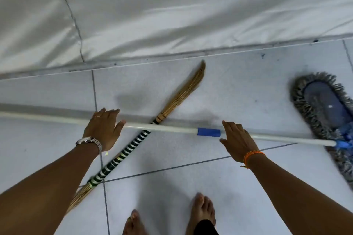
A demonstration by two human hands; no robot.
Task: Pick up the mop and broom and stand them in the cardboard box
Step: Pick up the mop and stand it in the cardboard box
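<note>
The mop (164, 127) lies on the tiled floor, its long white handle running left to right with a blue collar and a blue fringed head (322, 108) at the right. Under the handle lies the broom (133, 140), a straw bundle with a green-and-white wrapped grip, angled from lower left to upper right. My left hand (104, 127) hovers over the mop handle left of the crossing, fingers spread. My right hand (236, 140) reaches over the handle just right of the blue collar, fingers apart. Neither hand grips anything. No cardboard box is in view.
A white sheet or padded cover (172, 11) fills the far half of the view, ending at a floor ledge (152, 61). My bare feet (202, 213) stand on the pale floor tiles (229, 187) just behind the tools.
</note>
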